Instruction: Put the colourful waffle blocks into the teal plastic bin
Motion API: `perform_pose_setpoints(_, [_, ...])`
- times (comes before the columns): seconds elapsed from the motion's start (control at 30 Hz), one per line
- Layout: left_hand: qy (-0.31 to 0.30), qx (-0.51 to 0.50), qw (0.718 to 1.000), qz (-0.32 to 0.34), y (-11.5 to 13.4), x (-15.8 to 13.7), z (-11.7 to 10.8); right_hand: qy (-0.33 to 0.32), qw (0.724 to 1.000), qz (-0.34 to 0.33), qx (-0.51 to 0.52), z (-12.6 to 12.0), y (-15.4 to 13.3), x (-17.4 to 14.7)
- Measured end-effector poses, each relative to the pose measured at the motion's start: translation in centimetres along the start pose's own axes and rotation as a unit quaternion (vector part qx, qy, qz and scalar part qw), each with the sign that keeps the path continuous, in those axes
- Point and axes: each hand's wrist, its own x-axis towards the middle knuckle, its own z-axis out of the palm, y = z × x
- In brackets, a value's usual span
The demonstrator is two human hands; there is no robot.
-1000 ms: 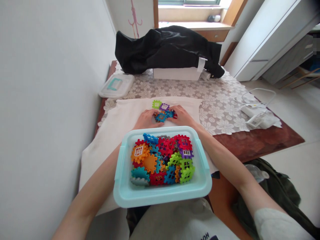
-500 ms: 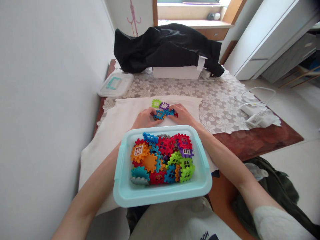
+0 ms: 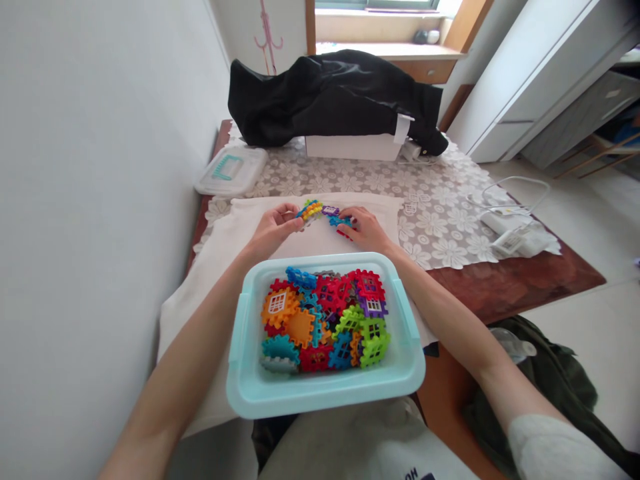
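Fingertips of my left hand [image 3: 276, 228] pinch a small stack of blue and yellow toothed plastic building blocks [image 3: 311, 210], tilted above the white cloth. My right hand [image 3: 367, 229] grips blue and red toothed blocks [image 3: 342, 222] between thumb and fingers. Between the hands lies a purple block [image 3: 330, 211] with a white window insert. A green block shows only slightly behind the left-hand stack. Nearer me, a light teal plastic tub [image 3: 325, 395] holds many toothed blocks in red, orange, blue, green, purple and grey.
A white cloth [image 3: 215, 267] lies over the lace tablecloth [image 3: 440, 220]. At the far left rests a clear lid [image 3: 233, 171] with a teal handle. A black cover [image 3: 335, 100] drapes a white box at the back. A cable and white packet [image 3: 525, 230] lie on the right.
My hands have drawn apart, the blue pieces between them now separated. My left hand moved left and up with its stack tilted, while the right stayed nearly in place.
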Motion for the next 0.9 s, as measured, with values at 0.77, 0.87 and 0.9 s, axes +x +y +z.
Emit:
perform_pose_setpoints(0.77, [-0.214, 0.311, 0.926, -0.003, 14.5, -7.0, 3.5, -0.140, 0.872, -0.035, 0.467, -5.9, -8.3, -0.5])
perform_pose_setpoints(0.87, [-0.169, 0.249, 0.954, -0.004, 13.2, -5.6, 2.3, -0.255, 0.849, -0.085, 0.455, -7.2, -9.4, -0.6])
perform_pose_setpoints(0.9, [-0.167, 0.237, 0.957, 0.001, 12.3, -4.8, 2.0, -0.293, 0.846, -0.100, 0.434, -7.5, -9.7, -0.6])
